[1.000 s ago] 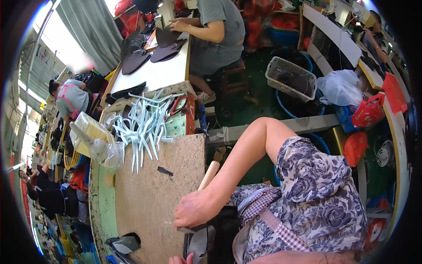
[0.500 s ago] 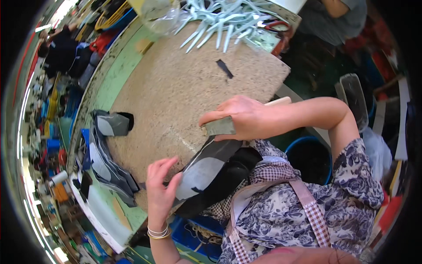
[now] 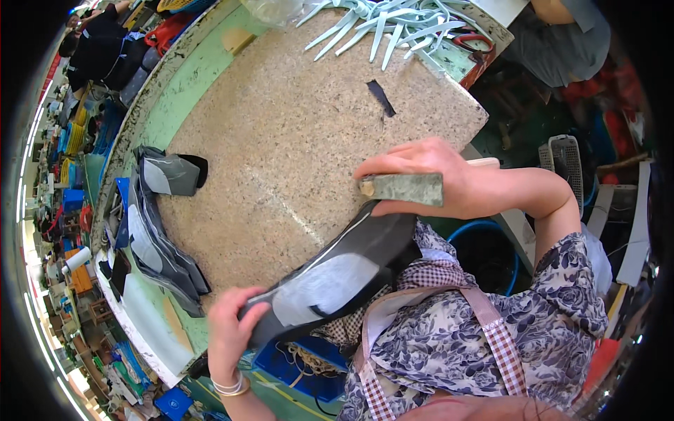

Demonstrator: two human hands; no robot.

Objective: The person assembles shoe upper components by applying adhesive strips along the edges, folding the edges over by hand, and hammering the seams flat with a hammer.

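Note:
A dark, flexible shoe upper (image 3: 393,242) with a pale grey oval patch stretches between both hands at the near edge of the board. My left hand (image 3: 232,326), a bracelet at its wrist, pinches the upper's left end between thumb and fingers. At the other end, my right hand (image 3: 453,179) is wrapped round a hammer (image 3: 414,188). Its grey block head lies across the palm, and a pale wooden handle shows behind the hand. The right thumb rests against the upper's far end below the hammer head. Several similar uppers (image 3: 144,242) lie stacked at the board's left.
The speckled board (image 3: 281,133) covers much of the green table (image 3: 184,105). A black scrap (image 3: 381,98) lies on it. Pale blue strips (image 3: 393,28) and red-handled scissors (image 3: 474,42) are at the far edge. A blue-rimmed bucket (image 3: 484,252) stands below right. A person (image 3: 562,42) sits at the far right.
My left hand has closed on the left end of the upper, moving down and left. My right hand with the hammer appears further right; the whole view has shifted too. The upper is stretched longer.

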